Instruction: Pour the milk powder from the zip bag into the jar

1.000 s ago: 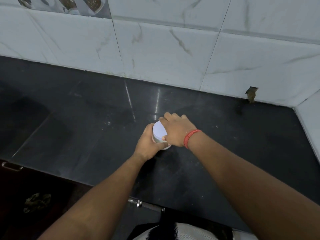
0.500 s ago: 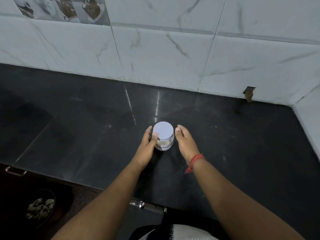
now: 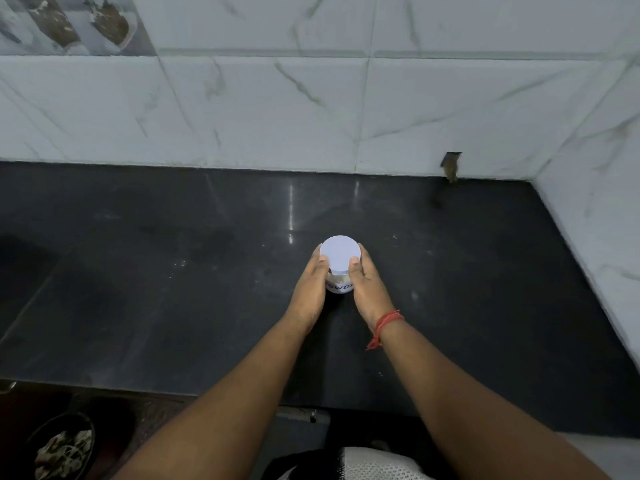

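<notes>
Since half a second ago, both hands have closed in from beside the jar [image 3: 339, 271] to contact it. The left hand [image 3: 310, 289] and right hand [image 3: 367, 289] now grasp the jar between them, one on each side, thumbs pressed against the edge of the white lid [image 3: 340, 252]. Each grip is curled round the jar wall; neither is released.

The jar stands upright on the dark counter [image 3: 173, 289], near its middle and well apart from the tiled wall [image 3: 277, 109]. The lid is on. A label with partly hidden lettering shows between the hands. No zip bag is in view.

Handling, as judged: the jar appears small, rigid and light. Its smooth wall may slip on the polished counter. Take hold of the body with one hand, below the lid, and turn the lid with the other. The lid must come off before any pouring.
</notes>
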